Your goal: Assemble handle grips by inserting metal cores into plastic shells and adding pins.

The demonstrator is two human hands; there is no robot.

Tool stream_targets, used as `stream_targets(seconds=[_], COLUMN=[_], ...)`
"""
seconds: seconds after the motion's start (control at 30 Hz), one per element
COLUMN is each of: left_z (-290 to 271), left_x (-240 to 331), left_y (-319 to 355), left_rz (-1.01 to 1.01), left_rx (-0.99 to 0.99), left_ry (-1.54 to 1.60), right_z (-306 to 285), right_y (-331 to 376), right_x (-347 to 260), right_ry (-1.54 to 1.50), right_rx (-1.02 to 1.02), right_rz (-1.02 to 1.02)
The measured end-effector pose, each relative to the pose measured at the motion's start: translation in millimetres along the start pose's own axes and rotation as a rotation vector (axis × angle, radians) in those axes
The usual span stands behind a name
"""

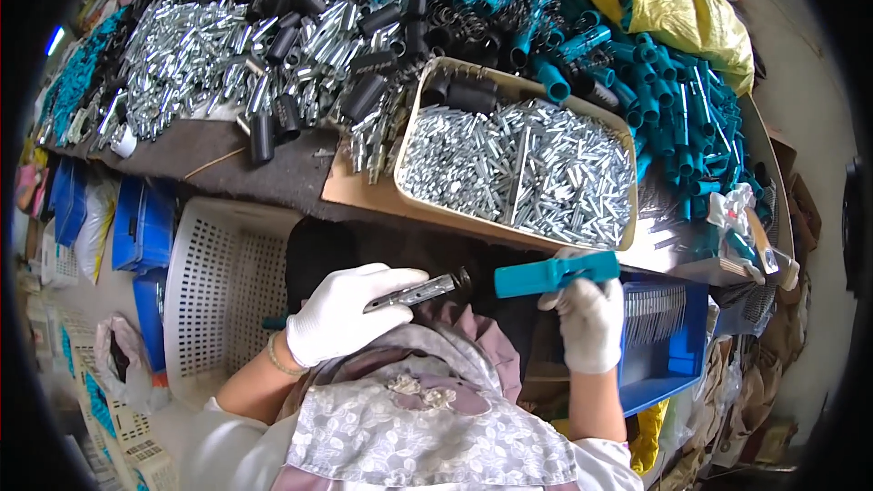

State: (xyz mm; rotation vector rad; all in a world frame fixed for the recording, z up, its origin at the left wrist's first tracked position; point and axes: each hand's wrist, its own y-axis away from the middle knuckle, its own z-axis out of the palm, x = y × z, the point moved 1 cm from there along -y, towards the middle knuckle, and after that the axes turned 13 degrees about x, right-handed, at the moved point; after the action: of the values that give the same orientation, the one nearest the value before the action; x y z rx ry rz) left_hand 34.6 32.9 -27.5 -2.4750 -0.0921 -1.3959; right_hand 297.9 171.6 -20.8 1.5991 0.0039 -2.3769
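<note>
My left hand [341, 314], in a white glove, grips a slim grey metal rod with a black tip [420, 290], held level and pointing right. My right hand [589, 318], also gloved, holds a teal plastic handle part [555, 274] with its open end facing the rod's tip; a small gap separates the two. Both are held above my lap, just below the workbench edge. A beige tray [411, 136] full of small shiny metal pins sits right above them.
The bench holds heaps of silver metal tubes [195, 59], black plastic sleeves [282, 14] and teal plastic parts [673, 100]. A yellow bag [682, 9] lies far right. A white perforated basket [223, 291] stands at my left, a blue bin [668, 345] with thin metal pieces at my right.
</note>
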Motion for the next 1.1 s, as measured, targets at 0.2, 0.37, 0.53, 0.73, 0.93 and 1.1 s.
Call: stream_targets(seconds=[0.2, 0.37, 0.53, 0.73, 0.93, 1.1], left_z=[-1.0, -3.4, -4.9, -2.4, -0.1, -0.5], left_x=[-0.8, 0.4, 0.1, -4.8, 1.1, 0.0], left_y=[11.1, 18.0, 21.5, 22.5, 25.2, 21.7], left_rz=[0.141, 0.137, 0.202, 0.259, 0.287, 0.276], left_rx=[0.059, -0.005, -0.076, -0.049, -0.134, -0.146], left_ry=[0.011, -0.026, -0.081, -0.076, -0.053, -0.092], right_z=[3.2, 10.4, 28.8, 52.4, 45.3, 52.4], right_y=[18.6, 17.0, 3.8, 28.0, 13.4, 11.5], right_x=[42.6, 28.5, -2.9, 11.3, 21.0, 20.8], right_ry=[-0.157, 0.206, 1.03, 1.099, 0.928, 0.849], right_rx=[-0.124, -0.417, -0.752, -0.632, -0.77, -0.714], right_rz=[0.238, 0.435, 0.068, -0.226, 0.188, 0.311])
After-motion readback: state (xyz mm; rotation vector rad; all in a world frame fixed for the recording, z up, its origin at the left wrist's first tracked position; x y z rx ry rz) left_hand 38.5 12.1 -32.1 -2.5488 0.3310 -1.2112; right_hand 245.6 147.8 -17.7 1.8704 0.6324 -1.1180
